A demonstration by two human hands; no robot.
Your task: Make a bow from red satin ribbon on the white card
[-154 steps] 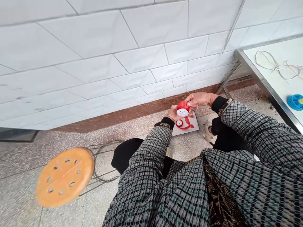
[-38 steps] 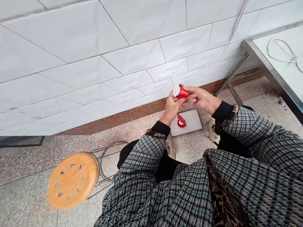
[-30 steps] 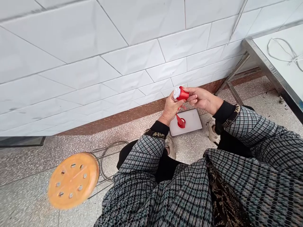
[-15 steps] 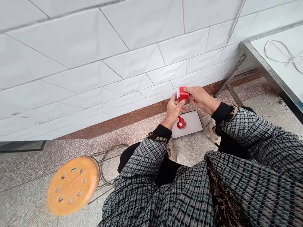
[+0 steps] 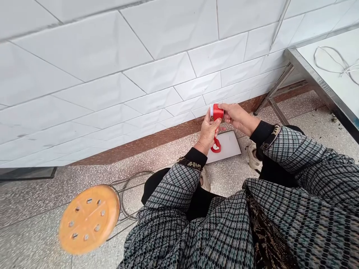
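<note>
A roll of red ribbon (image 5: 218, 111) with a white edge is held between my two hands, in front of the low part of the wall. My left hand (image 5: 208, 131) grips it from the left and below, thumb pressed against the red band. From the right, my right hand (image 5: 235, 115) pinches the roll with thumb and fingers; some of its fingertips are hidden behind the roll. A loose, curled tail of red ribbon (image 5: 215, 145) hangs under my left hand, over a flat white rectangular panel (image 5: 228, 146) on the floor.
An orange round stool (image 5: 89, 220) with holes in its seat and thin metal legs is at the lower left. A metal-edged table (image 5: 328, 71) with a loose white cable (image 5: 343, 67) stands at the right. The white tiled wall (image 5: 157, 71) rises ahead.
My left forearm has shifted slightly right. Both hands keep hold of the ribbon roll, and the hanging tail has swung a little. The stool appears slightly further right in view.
</note>
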